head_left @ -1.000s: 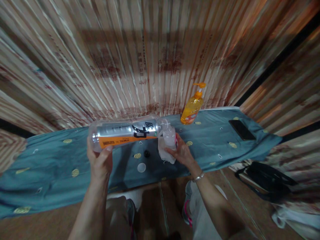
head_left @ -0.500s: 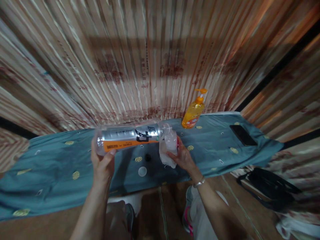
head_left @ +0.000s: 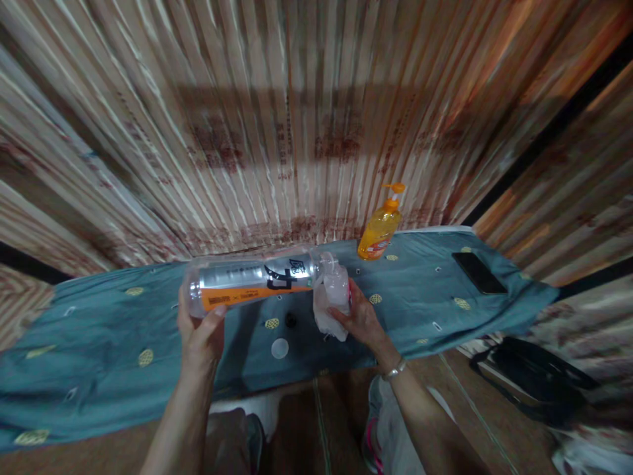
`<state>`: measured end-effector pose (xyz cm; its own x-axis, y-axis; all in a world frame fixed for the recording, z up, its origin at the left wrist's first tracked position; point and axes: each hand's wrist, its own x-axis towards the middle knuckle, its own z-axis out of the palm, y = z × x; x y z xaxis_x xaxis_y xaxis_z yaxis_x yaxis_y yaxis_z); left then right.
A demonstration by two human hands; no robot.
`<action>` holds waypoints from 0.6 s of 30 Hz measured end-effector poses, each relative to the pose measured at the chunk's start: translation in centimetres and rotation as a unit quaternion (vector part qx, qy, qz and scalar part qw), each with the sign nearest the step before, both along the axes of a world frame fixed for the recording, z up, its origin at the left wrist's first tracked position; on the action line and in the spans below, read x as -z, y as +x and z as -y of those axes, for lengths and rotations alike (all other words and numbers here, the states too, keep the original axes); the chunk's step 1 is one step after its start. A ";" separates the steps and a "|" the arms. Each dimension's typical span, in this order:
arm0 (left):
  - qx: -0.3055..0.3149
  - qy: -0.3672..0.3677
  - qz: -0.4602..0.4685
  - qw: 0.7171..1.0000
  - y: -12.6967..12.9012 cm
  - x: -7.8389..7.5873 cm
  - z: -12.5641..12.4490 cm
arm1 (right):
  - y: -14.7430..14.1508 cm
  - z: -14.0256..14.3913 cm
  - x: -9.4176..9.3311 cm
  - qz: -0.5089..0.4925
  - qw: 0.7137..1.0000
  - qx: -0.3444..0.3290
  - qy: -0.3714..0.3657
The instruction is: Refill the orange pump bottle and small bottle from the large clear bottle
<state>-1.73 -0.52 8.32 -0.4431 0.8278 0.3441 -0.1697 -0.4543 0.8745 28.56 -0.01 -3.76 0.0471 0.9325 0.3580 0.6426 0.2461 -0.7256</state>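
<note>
Wooden floor at the bottom edge, then a low surface under a teal cloth (head_left: 99, 330) with yellow dots, striped curtain (head_left: 297, 132) behind. Nearest: left hand (head_left: 200, 333) at 7 o'clock of centre, fingers wrapped round the base end of a clear bottle (head_left: 252, 282) with silver-orange label, held sideways, mouth pointing to 3 o'clock. Right hand (head_left: 361, 316) closed round a small clear container (head_left: 335, 293) wrapped in white plastic, held upright; a watch sits on that wrist. Bottle mouth touches or sits just over the container's top; exact contact not resolvable. On the cloth below the bottle: white round cap (head_left: 279, 348), small black cap (head_left: 291, 320) just beyond it. Farther out, orange pump bottle (head_left: 380, 229) at 1 o'clock, upright near the curtain. Black phone (head_left: 479, 272) flat at 2 o'clock. Dark bag (head_left: 539, 379) on the floor at 4 o'clock.
</note>
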 end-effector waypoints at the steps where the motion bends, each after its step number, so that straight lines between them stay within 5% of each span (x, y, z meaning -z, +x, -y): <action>1: 0.000 -0.001 0.006 1.000 0.1 -0.1 0.0 | 0.0 0.0 0.0 -0.003 1.000 0.001 -0.002; 18: -0.002 0.000 0.005 1.000 0.2 -0.1 0.1 | 0.1 0.2 -0.3 -0.006 1.000 -0.004 -0.020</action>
<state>-1.56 -0.66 8.44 -0.4497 0.8262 0.3394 -0.1773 -0.4550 0.8727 28.70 -0.19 -3.48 0.0436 0.9462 0.3207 0.6320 0.2225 -0.7424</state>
